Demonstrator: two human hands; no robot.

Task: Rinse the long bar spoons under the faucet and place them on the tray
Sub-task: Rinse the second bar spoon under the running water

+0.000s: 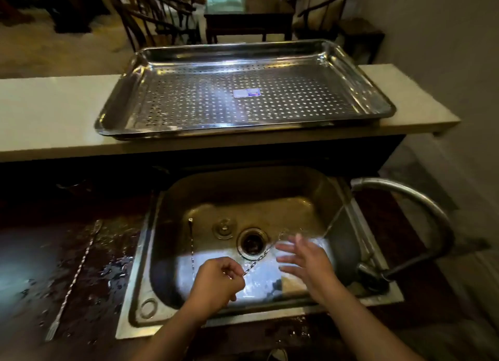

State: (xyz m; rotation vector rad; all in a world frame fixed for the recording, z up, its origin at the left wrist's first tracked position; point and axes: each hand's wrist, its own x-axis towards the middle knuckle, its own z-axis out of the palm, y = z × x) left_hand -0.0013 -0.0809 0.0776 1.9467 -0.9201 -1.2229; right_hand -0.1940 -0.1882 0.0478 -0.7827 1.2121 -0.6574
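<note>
**One spoon under the stream, two waiting, tray bare**

The left hand (216, 282) is pinched shut on the twisted stem of a bar spoon (258, 262), holding it low over the sink (162, 252) so that the shaft slants up and right toward the water falling from the faucet (399, 190). That angle probably lets the far end reach the stream while the grip stays out of it. The right hand (305, 255) holds nothing, fingers spread and blurred, just beside the spoon's upper end where the water lands, likely ready to rub the metal.

A second spoon (192, 248) lies inside the basin, left of the drain (252, 243). A third spoon (73, 279) lies on the wet, dark table left of the sink, well apart from the hands.

The perforated tray (118, 101) sits on the pale raised ledge (40, 112) beyond the sink, with no spoons in it. The ledge's front edge rises between basin and tray, so each rinsed spoon must be lifted up and over it.
</note>
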